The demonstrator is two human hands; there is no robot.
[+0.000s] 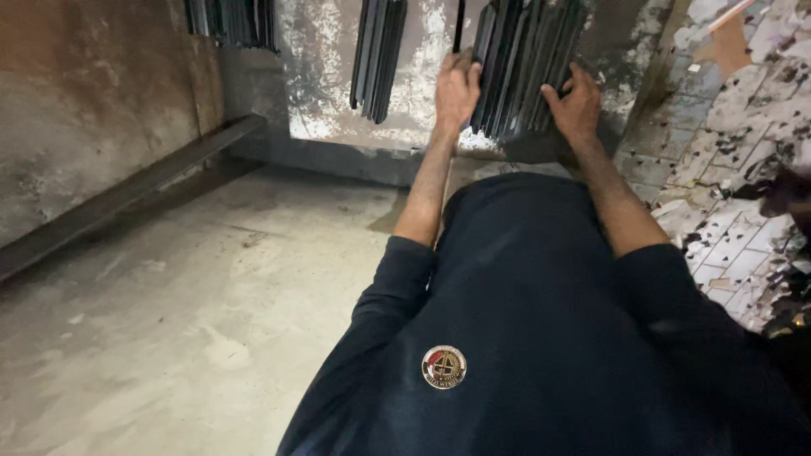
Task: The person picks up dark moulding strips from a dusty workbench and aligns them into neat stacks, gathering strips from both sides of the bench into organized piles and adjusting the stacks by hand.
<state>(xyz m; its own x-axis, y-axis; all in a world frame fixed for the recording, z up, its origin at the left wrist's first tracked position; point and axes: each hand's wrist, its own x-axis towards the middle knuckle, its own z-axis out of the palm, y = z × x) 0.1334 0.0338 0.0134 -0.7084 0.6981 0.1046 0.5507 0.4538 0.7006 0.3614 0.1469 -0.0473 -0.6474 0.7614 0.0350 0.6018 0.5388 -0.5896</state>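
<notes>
A bundle of long dark metal strips [524, 63] leans upright against the stained wall ahead of me. My left hand [456, 89] grips the bundle's left edge, fingers curled over the strips. On the right side my right hand [576, 105] clasps the same bundle near its lower part. Both forearms reach forward out of dark blue sleeves. My dark shirt [541, 338] with a round badge fills the lower frame.
A second bundle of dark strips [378, 55] leans on the wall to the left, and a third [232, 21] stands at the far left corner. A metal beam [127, 194] runs along the left wall. Broken tiles [735, 219] cover the right. Bare concrete floor [194, 304] lies on the left.
</notes>
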